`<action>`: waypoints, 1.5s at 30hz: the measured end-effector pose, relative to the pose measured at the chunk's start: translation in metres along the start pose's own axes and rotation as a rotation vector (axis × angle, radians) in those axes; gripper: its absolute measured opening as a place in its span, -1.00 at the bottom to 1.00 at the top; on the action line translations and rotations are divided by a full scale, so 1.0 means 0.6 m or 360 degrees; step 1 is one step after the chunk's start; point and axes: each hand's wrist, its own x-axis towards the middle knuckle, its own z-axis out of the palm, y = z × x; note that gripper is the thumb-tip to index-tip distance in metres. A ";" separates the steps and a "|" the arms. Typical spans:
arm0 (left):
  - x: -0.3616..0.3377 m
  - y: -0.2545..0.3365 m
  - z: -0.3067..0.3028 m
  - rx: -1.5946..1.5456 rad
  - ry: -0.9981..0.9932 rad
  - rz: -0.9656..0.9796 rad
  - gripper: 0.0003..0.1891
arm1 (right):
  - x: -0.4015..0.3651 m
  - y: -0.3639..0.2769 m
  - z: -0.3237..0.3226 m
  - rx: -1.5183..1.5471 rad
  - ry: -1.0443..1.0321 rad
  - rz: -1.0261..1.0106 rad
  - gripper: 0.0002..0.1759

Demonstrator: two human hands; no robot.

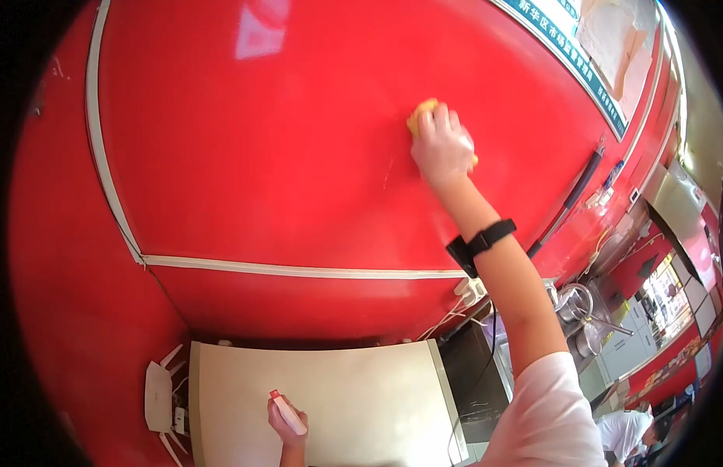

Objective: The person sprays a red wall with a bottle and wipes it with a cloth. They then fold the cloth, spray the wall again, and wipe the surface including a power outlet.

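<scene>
Against the glossy red wall panel [299, 156], at upper centre right, my right hand [445, 146] presses a yellow cloth [425, 113], its fingers bent over it. A black band [491, 238] circles that wrist. Low in the view, my left hand [286, 424] is wrapped round a white bottle [291, 416] with a red top, above the pale table surface [338, 397]. Faint marks show on the panel below and left of the cloth.
A white router [159, 397] with antennas is at the lower left. White sockets [472, 291] and cables sit below the panel's trim. A poster [564, 54] is at upper right. Metal pots [587, 339] and a person in white [622, 432] are at lower right.
</scene>
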 end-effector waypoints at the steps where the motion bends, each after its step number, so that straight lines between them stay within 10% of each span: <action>1: 0.005 0.011 0.003 -0.0008 -0.0002 -0.0006 -0.67 | 0.033 -0.005 -0.006 0.0032 0.0088 0.0033 -0.68; 6: -0.024 -0.071 -0.003 0.0189 0.0119 -0.0055 -0.62 | 0.036 -0.020 0.002 0.0086 0.0141 0.0270 -0.69; 14: -0.005 -0.010 0.004 -0.0030 0.0067 0.0068 -0.60 | -0.240 -0.083 -0.004 0.0376 -0.0421 -0.0315 -0.73; 24: 0.006 -0.014 0.000 0.0431 0.0094 0.0371 -0.62 | 0.092 -0.004 -0.025 0.0092 0.0052 0.0387 -0.59; 29: 0.006 -0.005 0.006 0.0184 0.0070 0.0212 -0.67 | -0.005 -0.043 0.020 0.0066 0.0264 0.0422 -0.63; 34: -0.001 -0.027 0.012 0.0239 0.0140 0.0196 -0.73 | -0.027 -0.003 0.006 0.0077 0.0052 -0.0200 -0.72; 38: 0.009 0.035 0.008 0.0002 0.0030 0.0087 -0.70 | 0.079 -0.002 -0.003 0.0042 0.0145 0.0323 -0.70; 45: 0.007 -0.006 -0.002 0.0355 0.0107 0.0407 -0.72 | -0.069 -0.004 0.014 0.0188 -0.0036 0.0066 -0.67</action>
